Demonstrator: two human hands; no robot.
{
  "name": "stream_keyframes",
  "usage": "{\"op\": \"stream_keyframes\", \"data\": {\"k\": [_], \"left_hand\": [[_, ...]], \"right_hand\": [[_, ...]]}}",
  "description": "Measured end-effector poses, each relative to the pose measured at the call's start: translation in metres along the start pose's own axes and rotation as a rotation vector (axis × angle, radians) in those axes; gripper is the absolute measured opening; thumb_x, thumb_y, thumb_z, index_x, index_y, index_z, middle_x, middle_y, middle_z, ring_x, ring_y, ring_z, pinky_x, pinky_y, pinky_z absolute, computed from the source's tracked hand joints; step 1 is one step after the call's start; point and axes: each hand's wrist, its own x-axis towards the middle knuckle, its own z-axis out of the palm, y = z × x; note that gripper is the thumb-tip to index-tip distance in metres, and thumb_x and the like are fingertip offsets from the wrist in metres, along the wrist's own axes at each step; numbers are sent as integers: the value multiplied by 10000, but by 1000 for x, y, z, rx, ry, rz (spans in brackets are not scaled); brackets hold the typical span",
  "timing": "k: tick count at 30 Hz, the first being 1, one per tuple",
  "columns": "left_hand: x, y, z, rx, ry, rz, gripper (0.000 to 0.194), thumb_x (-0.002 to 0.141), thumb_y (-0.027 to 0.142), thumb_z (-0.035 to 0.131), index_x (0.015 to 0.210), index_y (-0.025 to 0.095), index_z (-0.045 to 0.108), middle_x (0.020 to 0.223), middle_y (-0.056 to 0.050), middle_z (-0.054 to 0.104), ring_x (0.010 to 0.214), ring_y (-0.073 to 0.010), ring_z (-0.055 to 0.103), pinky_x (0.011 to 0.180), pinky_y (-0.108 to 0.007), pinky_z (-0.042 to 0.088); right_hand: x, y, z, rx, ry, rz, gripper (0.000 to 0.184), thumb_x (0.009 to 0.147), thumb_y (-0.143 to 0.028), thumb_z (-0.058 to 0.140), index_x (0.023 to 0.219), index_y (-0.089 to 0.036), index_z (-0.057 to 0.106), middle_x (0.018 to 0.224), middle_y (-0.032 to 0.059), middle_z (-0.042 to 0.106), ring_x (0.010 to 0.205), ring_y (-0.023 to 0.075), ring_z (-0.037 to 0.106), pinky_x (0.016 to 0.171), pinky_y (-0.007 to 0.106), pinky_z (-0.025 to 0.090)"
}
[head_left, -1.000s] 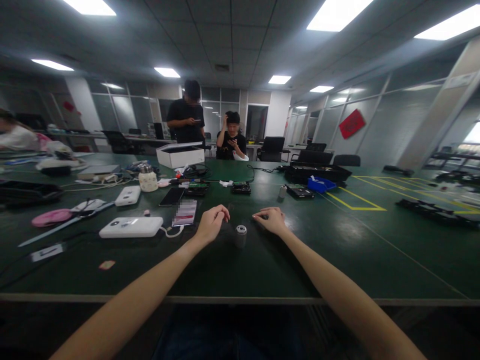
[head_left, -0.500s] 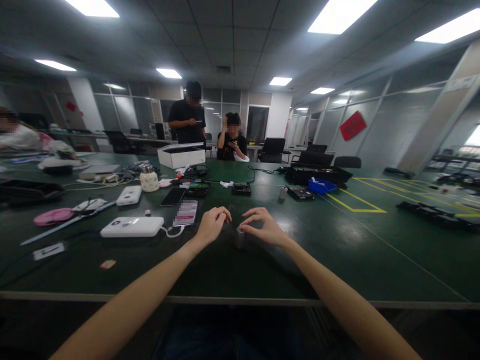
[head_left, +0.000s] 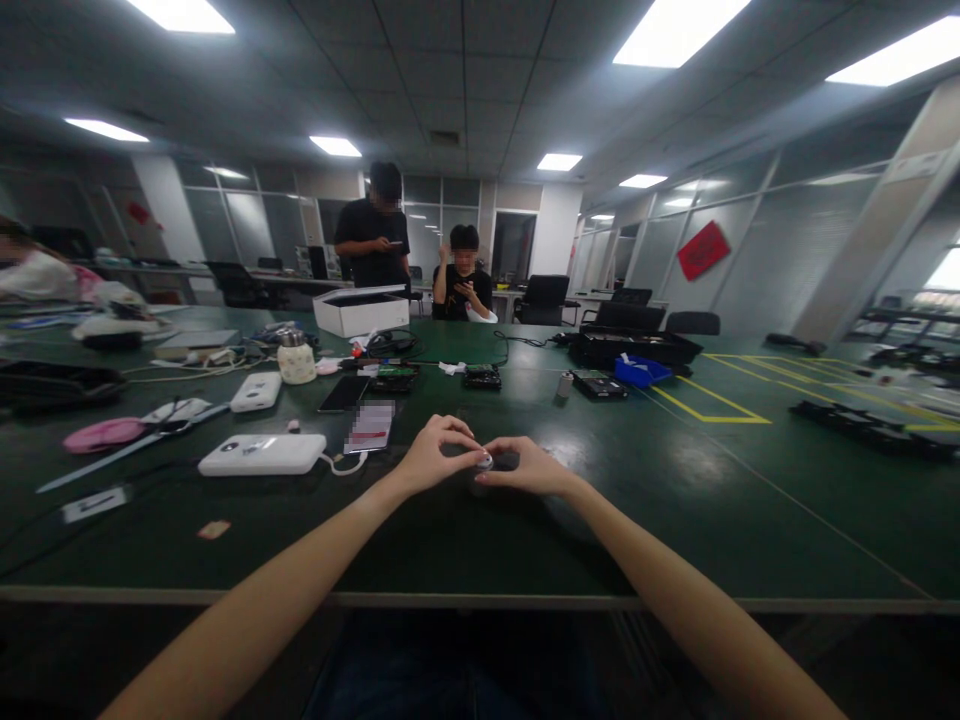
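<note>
A small grey cylinder (head_left: pixel 486 461) stands on the green table in front of me, mostly hidden by my fingers. My right hand (head_left: pixel 527 467) closes thumb and fingers around its side. From the other side, the thumb and fingertips of my left hand (head_left: pixel 437 452) pinch at its top edge. Whether the top is a separate part is too small to tell. Farther back on the right, a similar small cylinder (head_left: pixel 564 385) stands beside a black hard-drive-like device (head_left: pixel 600 385).
To the left lie a white power bank (head_left: pixel 262 455), a phone (head_left: pixel 370 427) and a cream bottle (head_left: pixel 297 360). Circuit boards (head_left: pixel 481 376) and a blue tray (head_left: pixel 642 371) are farther back. Behind the white box (head_left: pixel 361 312), two people face me beyond the table.
My left hand has moved right and its fingertips have come onto the cylinder's top. My right hand has lowered and closed around the cylinder.
</note>
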Motion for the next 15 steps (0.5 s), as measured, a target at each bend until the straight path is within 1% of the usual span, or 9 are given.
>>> {"op": "stream_keyframes", "data": {"k": [2,4,6,7,9,11,13,15], "left_hand": [[3,-6,-1,6,31,-15,160,742,391,667,808,269,746,905,-25,644,924,-199,537,814,-324,417],[8,-18,-3,59,112,-65,206,774,417,623,861,272,741,904,-28,646,925,-206,537,805,-334,414],[11,-34,-4,161,195,-139,241,791,427,596,903,268,737,851,-39,652,902,-218,541,800,-355,404],[12,-44,-4,224,186,-178,242,790,425,595,897,265,741,826,-46,656,878,-227,543,783,-364,401],[12,-61,-4,323,103,-227,218,788,408,597,856,269,751,798,-57,671,864,-247,546,756,-374,392],[11,-73,-3,356,35,-245,195,784,380,602,830,270,757,785,-57,691,849,-253,555,744,-375,387],[10,-77,-2,352,15,-247,188,783,368,603,814,267,758,778,-51,705,836,-249,566,749,-375,385],[10,-72,-2,348,27,-240,205,789,386,591,817,266,755,795,-43,708,841,-241,570,773,-378,382]], "right_hand": [[0,-1,1,19,9,17,388,689,-373,715,997,-142,660,976,63,683,955,217,612,886,354,439],[0,0,1,41,11,27,391,682,-369,722,995,-143,660,975,62,684,958,214,614,905,359,433],[1,1,1,63,7,28,396,681,-374,722,996,-142,659,978,63,684,955,209,616,915,362,431],[1,1,1,71,4,29,400,682,-376,720,999,-140,658,980,63,684,952,207,617,917,363,432],[1,2,1,75,3,34,404,683,-378,720,1004,-141,655,975,63,683,945,205,619,916,367,435],[1,3,1,68,7,34,396,682,-375,721,999,-146,656,966,60,683,941,205,620,914,372,437],[1,4,2,65,11,30,386,680,-371,724,988,-147,658,963,61,682,939,207,621,908,372,441],[1,5,2,74,12,23,387,677,-370,728,982,-142,659,965,65,682,939,208,621,902,368,445]]}}
